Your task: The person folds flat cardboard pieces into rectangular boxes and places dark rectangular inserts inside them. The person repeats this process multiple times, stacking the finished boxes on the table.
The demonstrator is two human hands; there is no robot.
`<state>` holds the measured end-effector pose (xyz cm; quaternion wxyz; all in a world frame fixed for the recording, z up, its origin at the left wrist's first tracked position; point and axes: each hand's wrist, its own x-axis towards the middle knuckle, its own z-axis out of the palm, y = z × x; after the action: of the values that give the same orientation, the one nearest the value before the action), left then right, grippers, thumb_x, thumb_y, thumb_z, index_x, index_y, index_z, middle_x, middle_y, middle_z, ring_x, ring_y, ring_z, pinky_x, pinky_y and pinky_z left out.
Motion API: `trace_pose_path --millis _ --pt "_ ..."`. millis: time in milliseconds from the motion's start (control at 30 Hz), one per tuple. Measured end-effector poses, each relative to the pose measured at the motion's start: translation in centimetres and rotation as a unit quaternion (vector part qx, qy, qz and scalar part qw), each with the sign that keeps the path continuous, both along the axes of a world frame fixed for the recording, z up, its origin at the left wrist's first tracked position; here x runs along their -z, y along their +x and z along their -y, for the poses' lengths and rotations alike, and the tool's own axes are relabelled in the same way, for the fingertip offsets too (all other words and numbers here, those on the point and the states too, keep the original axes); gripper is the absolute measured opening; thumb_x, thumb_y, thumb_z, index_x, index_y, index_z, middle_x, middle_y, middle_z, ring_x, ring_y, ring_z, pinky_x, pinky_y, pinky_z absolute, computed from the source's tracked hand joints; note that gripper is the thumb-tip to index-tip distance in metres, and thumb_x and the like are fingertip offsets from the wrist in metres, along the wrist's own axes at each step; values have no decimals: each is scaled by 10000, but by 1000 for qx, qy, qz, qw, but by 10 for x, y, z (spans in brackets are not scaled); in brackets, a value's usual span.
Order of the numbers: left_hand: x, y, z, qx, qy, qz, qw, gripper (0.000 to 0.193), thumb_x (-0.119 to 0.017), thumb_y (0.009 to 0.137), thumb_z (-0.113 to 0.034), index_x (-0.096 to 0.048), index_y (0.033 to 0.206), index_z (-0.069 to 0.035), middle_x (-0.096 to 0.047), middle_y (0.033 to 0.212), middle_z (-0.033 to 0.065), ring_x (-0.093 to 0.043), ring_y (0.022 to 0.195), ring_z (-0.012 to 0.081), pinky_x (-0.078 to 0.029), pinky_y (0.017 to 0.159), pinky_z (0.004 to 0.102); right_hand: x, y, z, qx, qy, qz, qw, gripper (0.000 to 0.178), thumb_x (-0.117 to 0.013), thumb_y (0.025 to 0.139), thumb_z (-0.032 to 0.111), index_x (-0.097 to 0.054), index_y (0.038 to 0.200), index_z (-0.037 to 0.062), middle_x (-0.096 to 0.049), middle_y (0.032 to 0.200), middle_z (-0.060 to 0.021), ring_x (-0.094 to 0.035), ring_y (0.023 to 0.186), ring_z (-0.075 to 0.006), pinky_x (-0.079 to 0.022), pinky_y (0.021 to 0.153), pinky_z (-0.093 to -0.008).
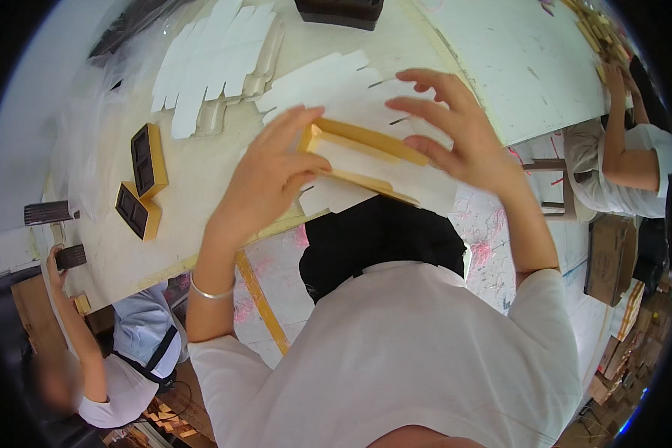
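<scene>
A person folds a flat white and gold box blank (366, 160) on a pale tabletop (201, 172). The left hand (265, 179) pinches its near gold edge, fingers pressed together; the right hand (455, 134) hovers over its far end, fingers spread. More white blanks (216, 52) lie beyond the fingers. Likely next: pressing the flap down, squarely.

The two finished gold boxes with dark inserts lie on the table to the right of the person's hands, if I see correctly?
Not quite: the head view shows the two finished gold boxes with dark inserts on the table to the left of the person's hands, beyond the left hand.
</scene>
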<state>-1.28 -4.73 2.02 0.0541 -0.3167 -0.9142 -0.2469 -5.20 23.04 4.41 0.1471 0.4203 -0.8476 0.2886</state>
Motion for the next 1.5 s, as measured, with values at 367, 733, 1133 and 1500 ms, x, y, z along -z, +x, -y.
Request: trace_pose_path --millis 367,733,1133,1500 --pt "-15 56 -35 -49 -30 59 997 508 -783 685 -172 -613 1161 -126 -470 1324 105 -541 968 276 -465 817 388 24 30 14 -62 5 231 971 264 -626 801 -15 -627 1064 1 -578 796 -102 -548 718 -285 -447 651 -363" --pt "22 37 -31 -43 148 128 980 273 -806 655 -165 -628 840 -74 -576 881 25 -562 804 227 -477 668 340 27 14 16 -180 63 114 975 126 -697 747 49 -596 822 40 -545 793 -79 -540 780 -275 -433 712 -362" --pt "31 44 -52 -128 201 107 965 135 -775 701 -76 -663 768 -41 -506 722 39 -553 706 179 -440 543 297 28 47 11 -98 21 54 994 530 -691 677 2 -564 1188 55 -577 1114 -131 -572 957 -286 -446 805 -360" --pt "11 37 -37 -27 282 191 940 360 -609 926 -338 -498 1092 -37 -601 932 101 -607 763 264 -492 686 324 55 39 34 -64 -226 287 929 290 -725 791 6 -626 1054 74 -560 883 -67 -537 733 -172 -453 636 -284"
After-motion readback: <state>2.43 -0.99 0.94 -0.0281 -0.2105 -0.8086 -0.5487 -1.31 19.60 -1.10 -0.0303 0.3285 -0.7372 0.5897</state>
